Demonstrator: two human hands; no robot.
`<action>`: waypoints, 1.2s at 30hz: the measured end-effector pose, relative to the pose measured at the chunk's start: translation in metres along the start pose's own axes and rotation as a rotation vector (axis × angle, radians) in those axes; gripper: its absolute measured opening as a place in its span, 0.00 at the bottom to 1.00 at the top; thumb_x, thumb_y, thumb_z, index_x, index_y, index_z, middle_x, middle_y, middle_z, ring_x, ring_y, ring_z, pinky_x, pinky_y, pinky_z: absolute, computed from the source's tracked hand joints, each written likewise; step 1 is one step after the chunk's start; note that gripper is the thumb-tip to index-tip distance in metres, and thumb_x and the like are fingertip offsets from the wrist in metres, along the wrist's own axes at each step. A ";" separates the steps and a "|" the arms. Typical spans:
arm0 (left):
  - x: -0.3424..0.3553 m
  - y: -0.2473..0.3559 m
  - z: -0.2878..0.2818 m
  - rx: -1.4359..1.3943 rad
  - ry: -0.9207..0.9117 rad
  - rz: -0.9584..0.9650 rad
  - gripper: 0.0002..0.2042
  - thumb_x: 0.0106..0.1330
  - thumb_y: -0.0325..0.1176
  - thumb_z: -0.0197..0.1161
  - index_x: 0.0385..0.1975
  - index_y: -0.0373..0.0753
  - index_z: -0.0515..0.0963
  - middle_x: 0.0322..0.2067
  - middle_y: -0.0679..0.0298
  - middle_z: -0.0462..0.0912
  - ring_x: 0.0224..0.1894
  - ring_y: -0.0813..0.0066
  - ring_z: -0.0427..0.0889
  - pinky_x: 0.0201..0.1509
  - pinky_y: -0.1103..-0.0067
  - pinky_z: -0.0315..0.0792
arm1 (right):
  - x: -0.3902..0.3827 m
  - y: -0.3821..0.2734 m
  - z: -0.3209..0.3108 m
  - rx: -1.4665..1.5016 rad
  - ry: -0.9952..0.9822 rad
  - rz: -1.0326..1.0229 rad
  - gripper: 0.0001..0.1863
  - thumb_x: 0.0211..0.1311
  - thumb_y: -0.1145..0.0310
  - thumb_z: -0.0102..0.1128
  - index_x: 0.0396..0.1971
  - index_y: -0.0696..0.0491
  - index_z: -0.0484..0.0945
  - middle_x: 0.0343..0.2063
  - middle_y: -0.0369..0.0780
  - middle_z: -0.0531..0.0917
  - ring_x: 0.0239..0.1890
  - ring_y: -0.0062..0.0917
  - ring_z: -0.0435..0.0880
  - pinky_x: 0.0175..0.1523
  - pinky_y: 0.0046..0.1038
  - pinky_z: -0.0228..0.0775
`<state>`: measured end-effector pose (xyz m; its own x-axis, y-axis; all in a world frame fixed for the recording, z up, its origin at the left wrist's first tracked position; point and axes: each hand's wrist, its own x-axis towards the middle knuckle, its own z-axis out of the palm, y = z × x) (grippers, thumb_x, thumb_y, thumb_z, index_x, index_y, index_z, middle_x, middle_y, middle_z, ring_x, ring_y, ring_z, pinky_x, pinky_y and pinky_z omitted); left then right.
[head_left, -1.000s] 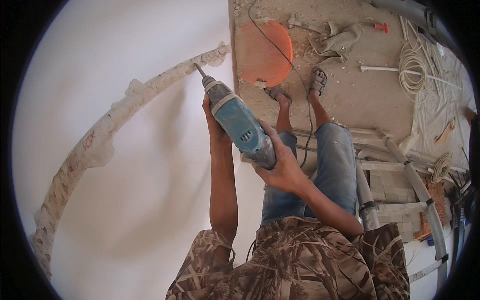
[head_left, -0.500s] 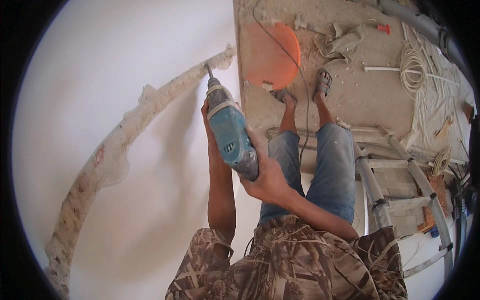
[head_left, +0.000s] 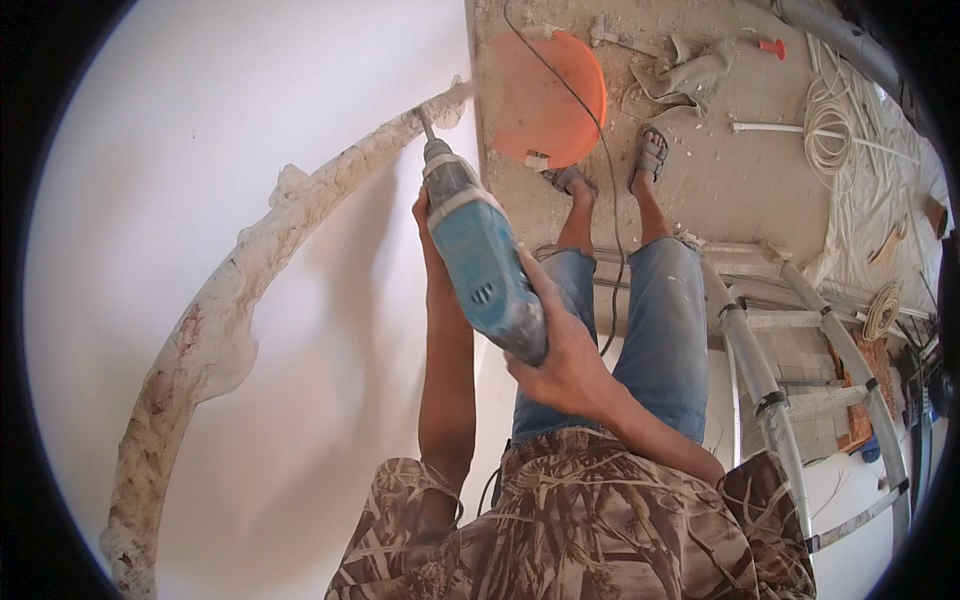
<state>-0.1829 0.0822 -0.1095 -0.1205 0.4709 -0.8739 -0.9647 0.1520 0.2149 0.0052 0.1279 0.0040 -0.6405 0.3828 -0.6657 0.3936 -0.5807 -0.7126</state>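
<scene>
A teal rotary hammer drill (head_left: 482, 262) with a dark grey nose slants across the middle of the view. My right hand (head_left: 568, 365) is wrapped round its rear handle. At the front, my left hand (head_left: 422, 212) grips the drill from the wall side, with most of its fingers hidden behind the body. The metal bit (head_left: 427, 126) reaches up and left, its tip in the rough groove (head_left: 345, 172) chiselled into the white wall (head_left: 160, 190). The groove curves from the lower left up to the wall's edge and shows bare grey and reddish masonry.
An orange tub (head_left: 580, 100) stands on the dusty floor by the wall, beyond my sandalled feet. A dark power cord (head_left: 612, 180) runs past it and my legs. A hammer (head_left: 625, 38) and cloth lie behind. At right are a ladder (head_left: 755, 365), coiled pale cable (head_left: 828, 125) and plastic sheeting.
The drill's rear end and my right hand have swung right and slightly down. The bit tip has shifted slightly up and right along the groove. Both hands keep their hold.
</scene>
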 end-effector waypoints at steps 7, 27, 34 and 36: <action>-0.026 -0.040 -0.012 0.075 0.158 0.097 0.33 0.66 0.68 0.50 0.48 0.40 0.76 0.35 0.53 0.82 0.33 0.62 0.86 0.33 0.69 0.85 | -0.057 0.032 -0.010 0.041 0.040 -0.087 0.54 0.48 0.77 0.62 0.77 0.50 0.45 0.57 0.60 0.76 0.59 0.54 0.78 0.63 0.39 0.70; 0.016 -0.004 -0.025 0.138 -0.110 0.006 0.30 0.70 0.65 0.48 0.47 0.41 0.79 0.42 0.59 0.86 0.42 0.67 0.86 0.49 0.68 0.81 | -0.020 0.022 -0.008 0.088 0.109 -0.102 0.53 0.49 0.77 0.61 0.77 0.47 0.45 0.50 0.59 0.79 0.54 0.55 0.79 0.61 0.41 0.69; -0.008 -0.053 0.042 -0.029 0.068 0.002 0.29 0.73 0.63 0.43 0.51 0.43 0.77 0.43 0.60 0.84 0.45 0.67 0.84 0.50 0.68 0.80 | -0.053 0.005 -0.070 0.127 0.090 -0.109 0.51 0.49 0.79 0.61 0.75 0.56 0.48 0.61 0.52 0.73 0.67 0.37 0.71 0.72 0.34 0.56; -0.008 -0.057 0.039 -0.084 0.009 0.025 0.29 0.71 0.62 0.49 0.56 0.42 0.74 0.49 0.59 0.82 0.52 0.64 0.82 0.59 0.65 0.76 | -0.054 -0.007 -0.090 0.149 0.034 -0.076 0.51 0.49 0.80 0.62 0.75 0.57 0.48 0.63 0.50 0.71 0.68 0.34 0.69 0.72 0.33 0.54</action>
<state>-0.1180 0.1042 -0.0977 -0.1462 0.4661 -0.8726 -0.9776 0.0667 0.1995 0.0969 0.1756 0.0250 -0.6406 0.4524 -0.6205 0.2416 -0.6482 -0.7221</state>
